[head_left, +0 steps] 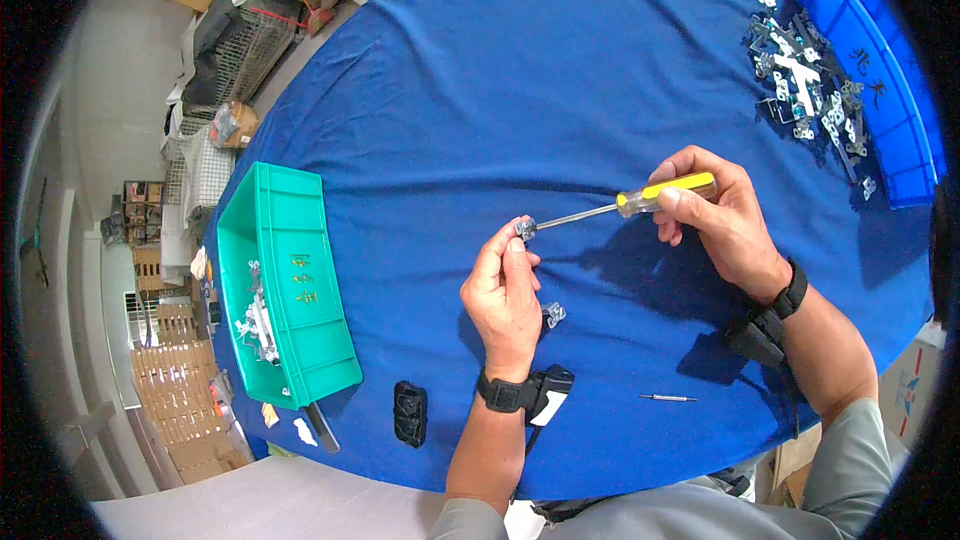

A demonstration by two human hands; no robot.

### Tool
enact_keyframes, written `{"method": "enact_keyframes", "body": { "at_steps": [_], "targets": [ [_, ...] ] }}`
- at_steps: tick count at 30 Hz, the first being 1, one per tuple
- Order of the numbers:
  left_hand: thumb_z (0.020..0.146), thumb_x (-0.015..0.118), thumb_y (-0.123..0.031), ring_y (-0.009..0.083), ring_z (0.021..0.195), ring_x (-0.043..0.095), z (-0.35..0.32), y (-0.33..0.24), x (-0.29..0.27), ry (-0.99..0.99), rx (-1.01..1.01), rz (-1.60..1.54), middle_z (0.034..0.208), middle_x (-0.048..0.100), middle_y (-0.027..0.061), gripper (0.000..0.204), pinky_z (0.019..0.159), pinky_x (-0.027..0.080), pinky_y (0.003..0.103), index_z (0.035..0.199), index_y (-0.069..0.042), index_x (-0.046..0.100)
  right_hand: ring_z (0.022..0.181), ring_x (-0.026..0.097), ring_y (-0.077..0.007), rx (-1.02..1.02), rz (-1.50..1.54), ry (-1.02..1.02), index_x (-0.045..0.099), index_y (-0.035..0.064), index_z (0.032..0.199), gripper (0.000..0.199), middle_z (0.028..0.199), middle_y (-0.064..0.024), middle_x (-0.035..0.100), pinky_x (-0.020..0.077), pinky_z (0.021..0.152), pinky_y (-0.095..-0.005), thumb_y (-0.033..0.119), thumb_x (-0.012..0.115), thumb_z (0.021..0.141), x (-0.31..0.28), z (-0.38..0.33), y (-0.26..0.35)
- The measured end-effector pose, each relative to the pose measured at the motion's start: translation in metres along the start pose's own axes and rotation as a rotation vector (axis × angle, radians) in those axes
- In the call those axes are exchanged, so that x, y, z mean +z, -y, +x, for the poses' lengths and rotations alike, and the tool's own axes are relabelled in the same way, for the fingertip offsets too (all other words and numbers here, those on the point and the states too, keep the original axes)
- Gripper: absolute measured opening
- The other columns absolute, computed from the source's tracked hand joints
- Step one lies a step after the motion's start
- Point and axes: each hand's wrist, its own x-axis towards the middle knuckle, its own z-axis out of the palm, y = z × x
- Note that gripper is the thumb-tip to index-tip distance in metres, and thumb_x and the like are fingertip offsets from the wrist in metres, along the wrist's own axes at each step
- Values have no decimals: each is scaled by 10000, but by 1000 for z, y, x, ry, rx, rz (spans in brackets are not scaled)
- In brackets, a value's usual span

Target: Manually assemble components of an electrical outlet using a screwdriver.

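Note:
My left hand (pixel 505 305) pinches a small clear-and-metal part (pixel 526 229) between thumb and fingertips, above the middle of the blue cloth. My right hand (pixel 722 215) is wrapped round the yellow and clear handle of a screwdriver (pixel 640 202). Its long metal shaft points left, and the tip meets the small part or lies right at it; I cannot tell whether it sits in a screw. Another small clear piece (pixel 553 315) rests on the cloth just right of my left hand, partly hidden by it.
A green bin (pixel 305 290) holding pale parts stands at the left. A blue bin (pixel 870 80) lies at the far right beside a heap of small metal and plastic parts (pixel 805 85). On the near cloth are a black object (pixel 409 413) and a thin metal rod (pixel 668 398).

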Motion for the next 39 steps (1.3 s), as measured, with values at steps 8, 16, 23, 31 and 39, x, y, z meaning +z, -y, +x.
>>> {"method": "enact_keyframes", "body": {
  "at_steps": [8,16,23,31,39],
  "targets": [
    [991,561,-81,39,548,534,-1,-1,1,-41,-9,-39,751,675,66,199,482,409,192,1120,20,673,643,605,-84,-6,-8,-6,622,7,1018,232,782,-43,653,489,584,-227,210,687,926,1,-1,1],
    [992,561,-87,44,542,540,-1,1,2,-45,-9,-43,758,681,72,198,475,408,195,1120,13,675,643,605,-80,-6,6,-4,626,13,1021,241,781,-38,654,489,585,-224,228,689,930,-1,0,1],
    [991,563,-85,46,542,542,-1,0,2,-44,-8,-45,758,680,74,196,472,407,197,1116,17,675,646,609,-79,-6,-3,6,627,16,1022,242,782,-36,656,487,583,-221,233,689,932,-1,-1,0],
    [987,568,-76,45,547,541,-1,2,1,-50,-9,-37,762,682,76,194,478,413,195,1116,25,672,652,616,-82,0,-9,18,626,16,1024,246,790,-40,661,493,586,-221,232,694,929,0,0,0],
    [983,571,-71,42,551,538,-1,2,0,-42,-12,-34,771,685,77,202,485,417,193,1128,34,667,651,623,-91,18,98,-27,628,13,1014,241,789,-53,666,498,582,-227,226,693,923,-4,1,2]
  ]
}}
